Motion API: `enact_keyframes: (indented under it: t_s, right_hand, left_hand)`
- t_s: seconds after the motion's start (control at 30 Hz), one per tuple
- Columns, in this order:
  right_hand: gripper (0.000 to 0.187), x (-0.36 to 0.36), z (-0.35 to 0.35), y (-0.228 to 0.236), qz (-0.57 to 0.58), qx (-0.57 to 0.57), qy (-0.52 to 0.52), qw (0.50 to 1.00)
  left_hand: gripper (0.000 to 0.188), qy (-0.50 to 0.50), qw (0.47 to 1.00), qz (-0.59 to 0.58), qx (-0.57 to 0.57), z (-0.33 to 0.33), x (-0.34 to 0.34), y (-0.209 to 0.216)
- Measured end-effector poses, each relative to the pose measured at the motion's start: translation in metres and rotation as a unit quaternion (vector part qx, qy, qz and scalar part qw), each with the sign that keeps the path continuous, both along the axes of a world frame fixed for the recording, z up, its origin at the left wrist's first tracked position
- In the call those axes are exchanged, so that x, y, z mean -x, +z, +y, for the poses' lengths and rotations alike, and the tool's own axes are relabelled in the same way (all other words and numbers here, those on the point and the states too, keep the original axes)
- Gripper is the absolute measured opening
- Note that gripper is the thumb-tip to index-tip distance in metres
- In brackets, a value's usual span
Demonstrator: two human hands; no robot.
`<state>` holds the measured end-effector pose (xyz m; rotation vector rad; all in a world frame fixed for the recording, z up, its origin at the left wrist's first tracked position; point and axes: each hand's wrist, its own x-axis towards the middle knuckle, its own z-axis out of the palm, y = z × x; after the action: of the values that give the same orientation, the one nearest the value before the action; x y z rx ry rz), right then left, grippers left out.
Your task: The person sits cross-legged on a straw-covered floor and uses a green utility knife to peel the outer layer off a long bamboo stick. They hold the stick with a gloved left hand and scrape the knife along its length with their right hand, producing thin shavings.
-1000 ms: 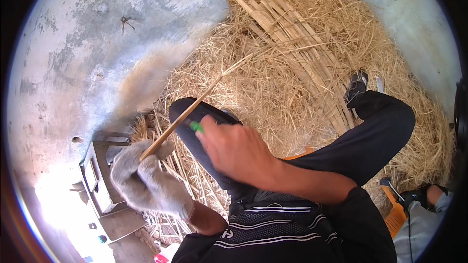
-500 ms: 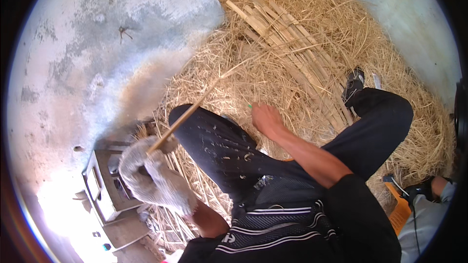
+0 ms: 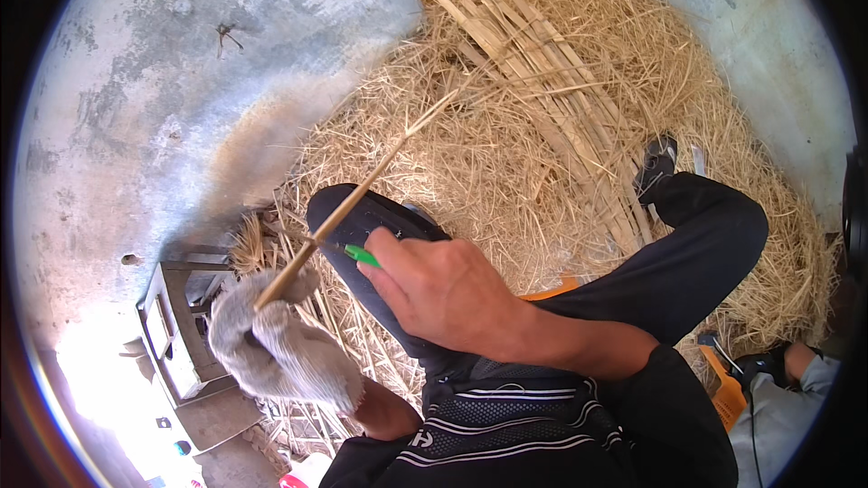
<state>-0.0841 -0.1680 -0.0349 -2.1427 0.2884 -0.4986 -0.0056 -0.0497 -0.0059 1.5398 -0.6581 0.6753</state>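
My left hand (image 3: 285, 343), in a pale knitted glove, is closed around the lower end of a thin bamboo strip (image 3: 369, 183). From the glove the strip slants up and to the right over my left knee, and its far end looks split. My bare right hand (image 3: 452, 294) grips a small knife (image 3: 362, 256) by its green handle. The thin dark blade lies across the strip just above the glove. Whether it cuts into the strip cannot be made out.
Loose straw-like shavings (image 3: 434, 163) cover the floor, with a bundle of split bamboo strips (image 3: 561, 99) lying ahead. A small wooden stool (image 3: 185, 334) stands by the stained wall (image 3: 181, 81) at left. At lower right another person's sleeve (image 3: 787, 416) shows beside something orange (image 3: 726, 398).
My right hand has swung left and nearer with the green-handled knife, from above the shavings to the strip. The left hand has shifted slightly left, still holding the strip.
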Motion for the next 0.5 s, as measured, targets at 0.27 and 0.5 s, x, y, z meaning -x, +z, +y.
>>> enact_keyframes:
  t_s: [0.27, 0.5]
  right_hand:
    - [0.020, -0.030, -0.009, -0.044, 0.031, 0.026, -0.034, 0.999]
    - [0.009, -0.042, -0.040, -0.099, 0.148, 0.011, -0.076, 0.986]
  left_hand:
    - [0.019, 0.009, 1.000, 0.008, 0.018, 0.016, -0.002, 0.001]
    - [0.018, 0.017, 1.000, 0.014, 0.008, 0.004, 0.004, 0.006]
